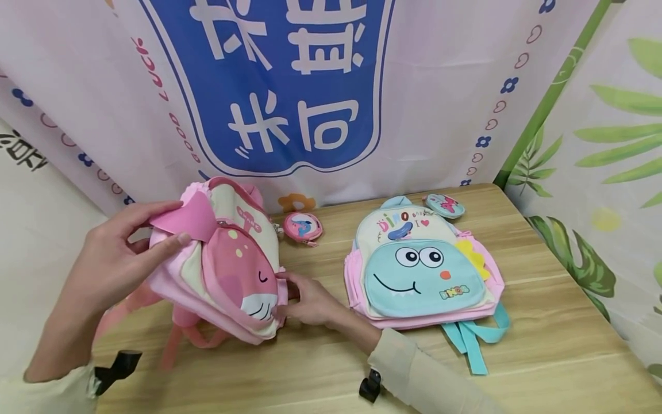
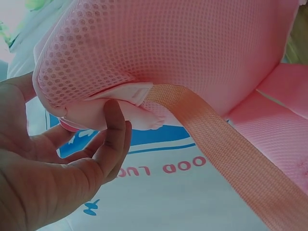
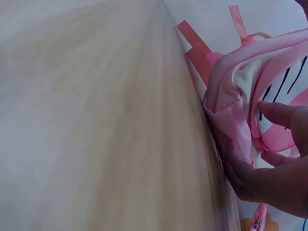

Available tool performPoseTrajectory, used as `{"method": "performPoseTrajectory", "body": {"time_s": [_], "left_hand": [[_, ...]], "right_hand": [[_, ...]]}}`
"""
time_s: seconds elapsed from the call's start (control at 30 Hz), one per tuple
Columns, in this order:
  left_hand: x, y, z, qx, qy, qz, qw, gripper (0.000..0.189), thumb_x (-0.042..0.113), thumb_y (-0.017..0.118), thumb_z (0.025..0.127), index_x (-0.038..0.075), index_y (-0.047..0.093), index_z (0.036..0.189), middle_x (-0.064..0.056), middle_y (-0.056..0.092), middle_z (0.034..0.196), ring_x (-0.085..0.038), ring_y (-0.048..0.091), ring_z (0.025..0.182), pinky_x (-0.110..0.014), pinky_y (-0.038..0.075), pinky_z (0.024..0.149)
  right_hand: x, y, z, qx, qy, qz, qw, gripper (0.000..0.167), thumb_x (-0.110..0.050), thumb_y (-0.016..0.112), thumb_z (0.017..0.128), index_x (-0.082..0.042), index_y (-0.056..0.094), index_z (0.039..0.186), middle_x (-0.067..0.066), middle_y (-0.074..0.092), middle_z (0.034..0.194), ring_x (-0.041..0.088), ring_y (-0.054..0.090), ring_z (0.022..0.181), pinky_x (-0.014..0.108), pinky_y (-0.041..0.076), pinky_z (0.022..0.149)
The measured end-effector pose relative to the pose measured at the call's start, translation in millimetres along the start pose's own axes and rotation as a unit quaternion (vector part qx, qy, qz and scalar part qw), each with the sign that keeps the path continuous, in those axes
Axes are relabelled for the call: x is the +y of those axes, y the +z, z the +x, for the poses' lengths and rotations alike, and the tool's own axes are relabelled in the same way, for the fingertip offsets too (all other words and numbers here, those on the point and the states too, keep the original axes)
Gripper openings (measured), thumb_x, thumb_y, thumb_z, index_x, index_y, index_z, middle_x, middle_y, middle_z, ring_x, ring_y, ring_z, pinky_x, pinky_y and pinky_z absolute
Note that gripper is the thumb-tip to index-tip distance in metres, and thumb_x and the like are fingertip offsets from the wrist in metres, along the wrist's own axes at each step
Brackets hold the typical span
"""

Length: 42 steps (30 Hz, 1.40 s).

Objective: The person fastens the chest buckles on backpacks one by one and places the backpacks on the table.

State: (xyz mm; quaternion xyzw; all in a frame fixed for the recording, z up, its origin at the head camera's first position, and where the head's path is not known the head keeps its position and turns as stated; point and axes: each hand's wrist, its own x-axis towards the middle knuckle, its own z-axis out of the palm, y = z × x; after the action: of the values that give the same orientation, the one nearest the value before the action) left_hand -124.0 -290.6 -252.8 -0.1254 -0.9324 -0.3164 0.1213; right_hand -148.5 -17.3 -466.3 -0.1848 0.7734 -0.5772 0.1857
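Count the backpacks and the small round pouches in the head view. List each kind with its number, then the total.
Backpacks: 2 (pink shark backpack, blue dino backpack)
Small round pouches: 2 (pink pouch, light-blue pouch)
Total: 4
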Motion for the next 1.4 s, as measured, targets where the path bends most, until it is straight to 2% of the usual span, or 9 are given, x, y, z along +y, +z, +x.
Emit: {"method": "performPoseTrajectory", "body": {"time_s": [0.03, 0.13, 0.3, 0.43, 0.6, 0.87, 1.07, 1.27, 1.4], "left_hand": [[1.1, 0.1, 0.6, -0.002, -0.001, 0.003, 1.0, 0.062, 0.019, 0.084, 0.094, 0.012, 0.061, 0.151, -0.02, 0.063, 0.142, 0.009, 0.054, 0.102, 0.003, 0.047, 0.075], [4.8, 0.6, 2.7, -0.004, 0.004, 0.008, 1.0, 0.062, 0.019, 0.084, 0.094, 0.012, 0.061, 0.151, -0.024, 0.063, 0.142, 0.011, 0.054, 0.1, 0.002, 0.048, 0.073], [11.6, 2.7, 6.9, -0.003, 0.02, 0.012, 0.9997, 0.06, 0.02, 0.086, 0.093, 0.011, 0.064, 0.148, -0.023, 0.065, 0.139, 0.012, 0.056, 0.096, 0.001, 0.048, 0.073], [16.6, 5.3, 9.3, -0.005, 0.03, 0.016, 0.9994, 0.058, 0.021, 0.085, 0.093, 0.01, 0.065, 0.146, -0.022, 0.064, 0.14, 0.009, 0.055, 0.097, 0.001, 0.048, 0.073], [21.1, 8.5, 11.4, -0.006, 0.033, 0.022, 0.9992, 0.057, 0.022, 0.085, 0.093, 0.009, 0.066, 0.146, -0.023, 0.064, 0.141, 0.009, 0.056, 0.092, -0.004, 0.052, 0.066], [19.9, 9.6, 12.0, -0.006, 0.03, 0.037, 0.9989, 0.058, 0.025, 0.084, 0.094, 0.009, 0.065, 0.147, -0.023, 0.064, 0.14, 0.002, 0.056, 0.092, -0.006, 0.052, 0.064], [18.5, 10.4, 12.0, -0.006, 0.029, 0.042, 0.9987, 0.058, 0.026, 0.083, 0.094, 0.011, 0.065, 0.147, -0.022, 0.063, 0.142, -0.01, 0.057, 0.098, -0.004, 0.049, 0.066], [20.5, 14.1, 11.9, -0.002, 0.032, 0.04, 0.9987, 0.058, 0.025, 0.085, 0.092, 0.011, 0.066, 0.145, -0.021, 0.063, 0.142, 0.0, 0.054, 0.097, -0.003, 0.049, 0.067], [22.5, 14.9, 12.2, 0.0, 0.035, 0.042, 0.9985, 0.058, 0.025, 0.086, 0.092, 0.011, 0.067, 0.144, -0.02, 0.064, 0.142, -0.004, 0.056, 0.099, -0.002, 0.048, 0.067]], "right_hand": [[-0.1, 0.5, 0.2, 0.0, 0.0, -0.001, 1.0, 0.075, -0.023, 0.086, 0.088, -0.018, 0.054, 0.156, 0.002, 0.069, 0.135, 0.011, 0.061, 0.118, 0.03, 0.051, 0.109], [-0.7, 1.8, 0.3, -0.003, -0.002, -0.003, 1.0, 0.074, -0.023, 0.086, 0.089, -0.018, 0.054, 0.156, 0.001, 0.069, 0.133, 0.01, 0.062, 0.117, 0.029, 0.052, 0.107], [-1.7, 5.2, 0.4, -0.002, -0.012, 0.003, 0.9999, 0.073, -0.021, 0.086, 0.089, -0.015, 0.055, 0.155, 0.002, 0.073, 0.125, 0.011, 0.065, 0.114, 0.028, 0.054, 0.103], [-2.3, 8.2, 1.0, -0.01, -0.018, 0.024, 0.9995, 0.072, -0.018, 0.085, 0.09, -0.011, 0.054, 0.155, 0.006, 0.075, 0.123, 0.017, 0.069, 0.115, 0.021, 0.054, 0.096], [-2.0, 9.1, 1.3, -0.013, -0.015, 0.048, 0.9986, 0.071, -0.014, 0.085, 0.09, -0.009, 0.054, 0.154, 0.009, 0.076, 0.122, 0.023, 0.071, 0.117, 0.016, 0.053, 0.089], [0.5, 7.3, 1.9, -0.018, -0.007, 0.07, 0.9974, 0.07, -0.012, 0.083, 0.092, -0.007, 0.053, 0.155, 0.012, 0.075, 0.127, 0.022, 0.071, 0.121, 0.016, 0.055, 0.091], [1.5, 5.1, 1.8, -0.016, 0.0, 0.059, 0.9981, 0.069, -0.013, 0.083, 0.092, -0.008, 0.054, 0.154, 0.009, 0.075, 0.125, 0.017, 0.07, 0.117, 0.017, 0.054, 0.091], [0.3, 4.6, 1.7, -0.012, -0.005, 0.05, 0.9986, 0.067, -0.013, 0.083, 0.092, -0.008, 0.055, 0.153, 0.01, 0.074, 0.124, 0.019, 0.07, 0.116, 0.017, 0.054, 0.09], [-0.5, 7.1, 2.7, -0.017, -0.011, 0.061, 0.998, 0.067, -0.012, 0.083, 0.092, -0.007, 0.055, 0.153, 0.013, 0.074, 0.127, 0.024, 0.071, 0.12, 0.016, 0.054, 0.09]]}}
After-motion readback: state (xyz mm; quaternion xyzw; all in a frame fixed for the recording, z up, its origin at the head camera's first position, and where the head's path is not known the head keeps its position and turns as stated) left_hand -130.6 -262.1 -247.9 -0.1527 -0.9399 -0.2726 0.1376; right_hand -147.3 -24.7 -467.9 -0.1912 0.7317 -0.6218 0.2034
